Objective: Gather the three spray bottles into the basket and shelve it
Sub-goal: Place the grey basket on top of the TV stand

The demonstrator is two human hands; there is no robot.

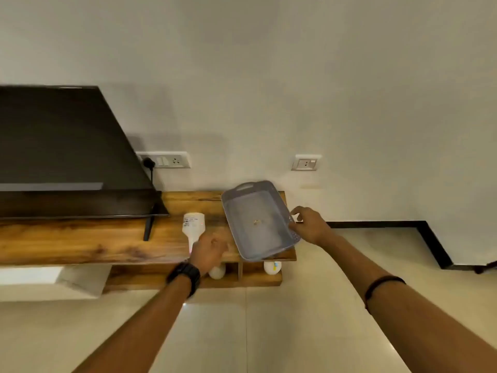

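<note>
Early days here: basket [258, 219] sits empty on the wooden bench [107, 238], far-right end, angled w/ its near corner poking a bit past the front edge. Nothing inside but a small speck on the bottom. So zero of three bottles in, by the look of it, and shelving not yet started.

Left hand [208, 253] is wrapped round the neck end of a white spray bottle [193, 226] lying on the bench just left of the basket, body pointing away toward the wall. Grip looks closed on it, tho the nozzle is hidden under the hand.

Right hand [309, 224] pinches the basket's right rim, thumb & fingers on the edge, prob. steadying it.

Two more white bottles down in the open shelf under the bench: one [217, 271] right below the left hand, partly hidden; the other [272, 267] one compartment over, under the basket's near corner. Both still to fetch.
</note>
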